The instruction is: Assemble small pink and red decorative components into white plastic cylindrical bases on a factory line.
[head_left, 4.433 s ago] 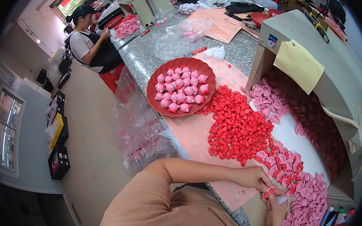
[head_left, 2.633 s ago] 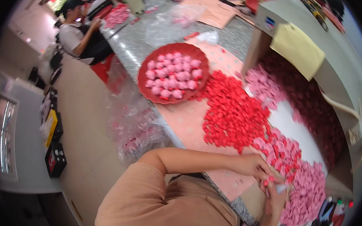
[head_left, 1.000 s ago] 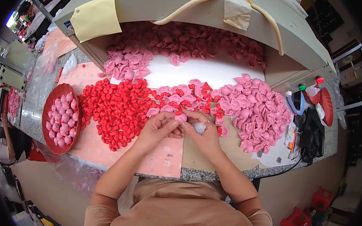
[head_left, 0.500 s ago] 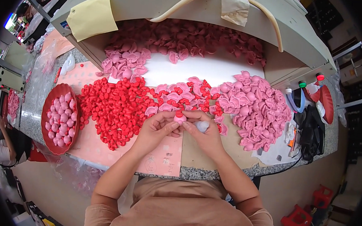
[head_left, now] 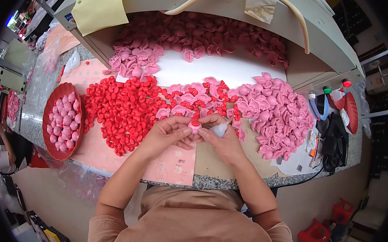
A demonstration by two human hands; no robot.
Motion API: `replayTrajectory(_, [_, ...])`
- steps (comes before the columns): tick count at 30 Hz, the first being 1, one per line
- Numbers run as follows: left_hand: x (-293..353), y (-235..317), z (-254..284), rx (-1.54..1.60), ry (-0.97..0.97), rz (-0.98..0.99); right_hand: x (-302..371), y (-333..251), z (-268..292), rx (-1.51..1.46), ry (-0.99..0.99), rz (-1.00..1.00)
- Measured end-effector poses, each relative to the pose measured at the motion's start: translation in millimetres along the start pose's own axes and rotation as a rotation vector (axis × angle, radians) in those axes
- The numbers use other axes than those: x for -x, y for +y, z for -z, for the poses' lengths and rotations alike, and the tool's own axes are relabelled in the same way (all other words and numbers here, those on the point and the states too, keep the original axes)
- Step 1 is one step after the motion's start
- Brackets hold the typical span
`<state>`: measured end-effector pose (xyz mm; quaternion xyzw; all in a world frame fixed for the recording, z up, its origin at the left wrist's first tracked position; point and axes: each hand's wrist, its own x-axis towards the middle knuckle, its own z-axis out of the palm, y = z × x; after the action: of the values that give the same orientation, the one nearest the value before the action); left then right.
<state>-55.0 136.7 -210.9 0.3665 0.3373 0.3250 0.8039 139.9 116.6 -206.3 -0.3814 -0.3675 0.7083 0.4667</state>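
Between my two hands, in front of my chest, is a small round pink plastic piece [head_left: 194,130] with a red plastic part [head_left: 195,123] on its top. My left hand [head_left: 169,135] pinches it from the left with closed fingers. From the right, the thumb and fingers of my right hand [head_left: 224,145] press on the same piece. A small whitish squeeze bottle [head_left: 219,129] with a thin tip is also tucked in my right hand. Just beyond my fingers lie pink shell-shaped pieces [head_left: 189,98], with red parts on or among them.
A heap of red parts [head_left: 122,111] lies left, pink shells [head_left: 277,113] right. Far left stands a red bowl [head_left: 48,144] of pink balls. More pink shells fill a grey hooded booth [head_left: 202,0] ahead. Black cloth [head_left: 334,140] and tape rolls lie right. Another person [head_left: 3,152] sits far left.
The pink piece has tilted, showing more of its red top. The bottle in my right hand has turned, its tip now pointing up and right. The whole view has shifted slightly.
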Motion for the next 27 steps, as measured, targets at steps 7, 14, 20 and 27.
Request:
replayTrajectory(7, [1.5,2.2,0.2,-0.047,-0.013,0.014,-0.1,-4.1,3.1,0.130,-0.002,-0.053])
replayTrajectory(14, [2.3,3.2,1.3,-0.052,-0.033,0.046,-0.1,-3.4,1.6,0.116,-0.011,-0.071])
replayTrajectory(20, [2.3,3.4,0.6,-0.070,-0.048,0.044,0.5,1.6,5.2,0.197,-0.045,-0.049])
replayTrajectory(27, [0.5,4.6,1.1,-0.107,-0.067,0.019,0.9,-2.3,-1.2,0.147,-0.034,-0.069])
